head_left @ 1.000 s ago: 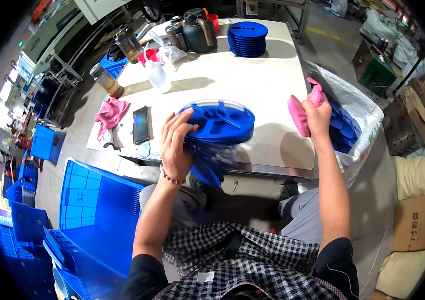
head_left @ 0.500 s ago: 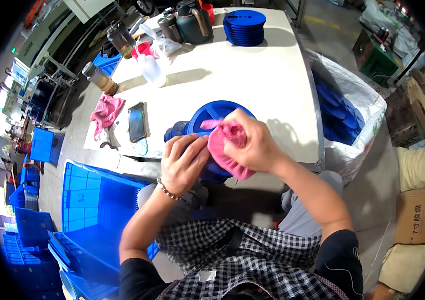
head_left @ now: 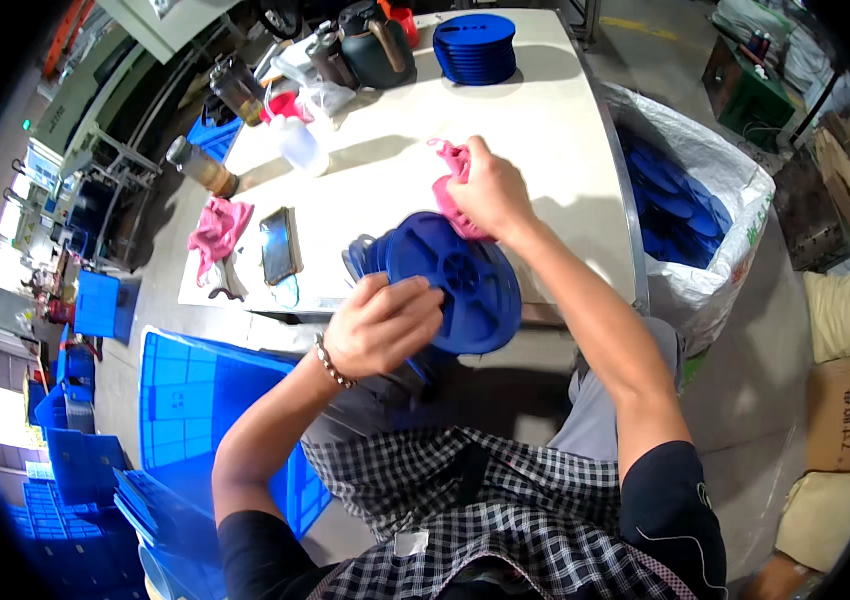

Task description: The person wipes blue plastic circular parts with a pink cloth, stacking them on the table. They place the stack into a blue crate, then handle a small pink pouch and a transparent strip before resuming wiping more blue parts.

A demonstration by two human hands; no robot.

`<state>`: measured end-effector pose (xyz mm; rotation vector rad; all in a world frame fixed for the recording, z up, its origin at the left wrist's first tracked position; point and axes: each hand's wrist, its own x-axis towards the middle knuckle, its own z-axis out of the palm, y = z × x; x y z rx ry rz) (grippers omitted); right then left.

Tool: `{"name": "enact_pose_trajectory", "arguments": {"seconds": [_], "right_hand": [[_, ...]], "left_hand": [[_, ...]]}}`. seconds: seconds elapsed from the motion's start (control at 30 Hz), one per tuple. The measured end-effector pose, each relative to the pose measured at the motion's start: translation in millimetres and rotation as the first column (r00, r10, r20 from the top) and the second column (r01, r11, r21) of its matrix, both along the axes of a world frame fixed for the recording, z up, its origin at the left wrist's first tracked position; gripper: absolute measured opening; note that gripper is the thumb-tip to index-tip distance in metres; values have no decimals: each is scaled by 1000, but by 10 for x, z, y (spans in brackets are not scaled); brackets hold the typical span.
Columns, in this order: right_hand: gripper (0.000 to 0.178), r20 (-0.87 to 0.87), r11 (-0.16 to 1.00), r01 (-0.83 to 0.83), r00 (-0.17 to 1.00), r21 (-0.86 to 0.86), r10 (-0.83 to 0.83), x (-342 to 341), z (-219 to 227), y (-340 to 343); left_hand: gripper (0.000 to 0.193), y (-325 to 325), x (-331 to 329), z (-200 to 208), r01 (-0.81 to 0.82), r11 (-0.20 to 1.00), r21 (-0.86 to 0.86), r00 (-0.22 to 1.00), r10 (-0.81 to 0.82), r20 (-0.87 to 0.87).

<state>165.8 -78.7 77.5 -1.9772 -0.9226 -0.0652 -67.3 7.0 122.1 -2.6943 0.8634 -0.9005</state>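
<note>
Over the near edge of the table, my left hand [head_left: 385, 325] is closed on the left rim of a blue plastic reel disc [head_left: 460, 272]. The disc has a spoked hub and is tilted, its lower part slightly blurred. My right hand [head_left: 493, 195] grips a bunched pink cloth [head_left: 453, 185] just beyond the disc's far rim; the cloth's lower end reaches that rim. More blue round plastic [head_left: 367, 258] shows behind the disc on its left, partly hidden. At the far end of the table stands a stack of blue discs [head_left: 475, 60].
Left on the table lie a second pink cloth [head_left: 220, 235] and a phone [head_left: 279, 245]. Beyond them stand a squeeze bottle [head_left: 300, 150], a tea bottle [head_left: 202, 167] and a dark kettle [head_left: 377, 50]. A white sack [head_left: 735, 225] of blue discs stands right; a blue crate [head_left: 160, 400] is left.
My right hand has moved away from me with the pink cloth, off the disc's near side. The disc has tilted, showing its spoked face, and my left hand has shifted slightly right and nearer me.
</note>
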Motion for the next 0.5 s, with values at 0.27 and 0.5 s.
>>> {"name": "enact_pose_trajectory", "arguments": {"seconds": [0.27, 0.5], "right_hand": [[36, -147, 828, -452, 843, 332, 518, -657, 301, -175], [28, 11, 986, -166, 986, 33, 166, -229, -269, -743]], "left_hand": [[33, 45, -44, -50, -88, 996, 5, 990, 88, -113], [33, 57, 70, -45, -285, 944, -165, 958, 284, -33]]}}
